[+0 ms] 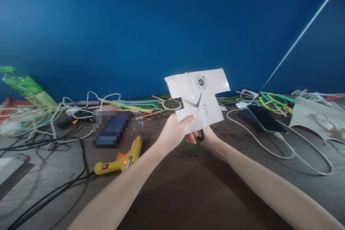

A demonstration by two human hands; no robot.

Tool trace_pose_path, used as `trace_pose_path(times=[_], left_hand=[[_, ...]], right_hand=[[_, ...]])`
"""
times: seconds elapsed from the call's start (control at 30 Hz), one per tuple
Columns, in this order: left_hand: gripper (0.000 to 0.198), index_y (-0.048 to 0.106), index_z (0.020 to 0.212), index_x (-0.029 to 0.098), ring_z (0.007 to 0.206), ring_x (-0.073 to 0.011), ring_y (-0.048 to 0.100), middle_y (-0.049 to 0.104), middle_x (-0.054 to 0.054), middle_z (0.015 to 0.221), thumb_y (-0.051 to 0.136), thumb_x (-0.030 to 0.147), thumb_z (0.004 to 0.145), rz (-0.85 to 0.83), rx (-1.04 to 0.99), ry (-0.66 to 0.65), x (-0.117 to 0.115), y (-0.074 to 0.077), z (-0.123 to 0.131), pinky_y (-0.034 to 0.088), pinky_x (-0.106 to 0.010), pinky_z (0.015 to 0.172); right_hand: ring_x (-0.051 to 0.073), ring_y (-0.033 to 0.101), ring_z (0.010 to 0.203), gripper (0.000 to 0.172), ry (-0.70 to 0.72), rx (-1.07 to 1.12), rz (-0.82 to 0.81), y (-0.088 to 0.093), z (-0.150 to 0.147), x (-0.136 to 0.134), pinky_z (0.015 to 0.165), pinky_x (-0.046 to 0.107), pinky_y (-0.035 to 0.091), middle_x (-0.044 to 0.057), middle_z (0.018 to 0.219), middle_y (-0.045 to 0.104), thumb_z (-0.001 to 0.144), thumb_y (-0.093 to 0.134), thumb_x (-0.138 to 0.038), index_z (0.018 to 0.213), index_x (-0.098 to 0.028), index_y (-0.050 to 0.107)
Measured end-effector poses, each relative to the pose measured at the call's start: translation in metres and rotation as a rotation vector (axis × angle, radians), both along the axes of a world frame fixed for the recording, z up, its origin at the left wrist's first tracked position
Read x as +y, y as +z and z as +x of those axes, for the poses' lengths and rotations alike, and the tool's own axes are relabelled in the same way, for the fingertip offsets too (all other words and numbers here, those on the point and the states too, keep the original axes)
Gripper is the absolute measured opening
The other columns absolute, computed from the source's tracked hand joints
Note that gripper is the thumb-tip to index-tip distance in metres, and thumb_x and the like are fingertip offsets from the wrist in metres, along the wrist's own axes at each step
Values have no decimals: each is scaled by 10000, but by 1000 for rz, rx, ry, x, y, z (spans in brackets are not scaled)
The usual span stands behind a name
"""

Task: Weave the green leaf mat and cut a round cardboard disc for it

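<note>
Left hand [174, 128] pinches white card [208, 95]; right hand [210, 138] grips scissors [199, 100], blade through card; glue gun [128, 160] at card's 8 o'clock.

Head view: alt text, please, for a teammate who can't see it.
A person's left hand grips a creased white card with a printed code, while the right hand, partly hidden beneath it, appears to hold dark scissors, one blade showing against the card. A yellow glue gun lies on the cluttered table to the left, before a blue wall.
</note>
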State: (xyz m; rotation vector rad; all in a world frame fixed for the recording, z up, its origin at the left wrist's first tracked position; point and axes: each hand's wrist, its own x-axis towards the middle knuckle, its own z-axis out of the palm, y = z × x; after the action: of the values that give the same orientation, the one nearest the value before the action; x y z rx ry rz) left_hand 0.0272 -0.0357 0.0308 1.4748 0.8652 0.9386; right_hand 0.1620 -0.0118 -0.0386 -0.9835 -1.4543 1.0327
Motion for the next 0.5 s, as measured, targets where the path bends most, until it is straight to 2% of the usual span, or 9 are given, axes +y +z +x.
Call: trace_pose_path(times=[0.1,0.23,0.33,0.5], left_hand=[[263,571,670,112,329,-93,526,591,-18,476,478,277,852,56,35,-43,2,5,-5,399,-187,363],[277,581,671,113,330,-82,515,607,-21,478,506,309,852,51,22,-128,13,5,-14,415,-191,388],[279,595,680,118,314,-68,486,620,-21,486,526,333,844,26,-8,-141,19,3,-18,400,-185,377],[265,604,688,124,250,-37,373,596,-3,443,522,325,840,-63,-115,-132,16,2,-14,252,-164,281]], right_hand=[[180,525,626,413,-4,31,20,5,2,0,680,350,469,9,575,568,608,635,-612,586,-211,540],[188,544,703,337,103,25,48,12,2,2,737,344,457,13,644,588,643,660,-539,663,-214,575],[166,528,663,329,143,84,57,15,-1,2,659,312,444,1,633,566,629,688,-504,681,-203,566],[123,476,490,394,198,143,18,20,-5,-1,495,277,396,-17,525,507,653,655,-551,600,-190,508]])
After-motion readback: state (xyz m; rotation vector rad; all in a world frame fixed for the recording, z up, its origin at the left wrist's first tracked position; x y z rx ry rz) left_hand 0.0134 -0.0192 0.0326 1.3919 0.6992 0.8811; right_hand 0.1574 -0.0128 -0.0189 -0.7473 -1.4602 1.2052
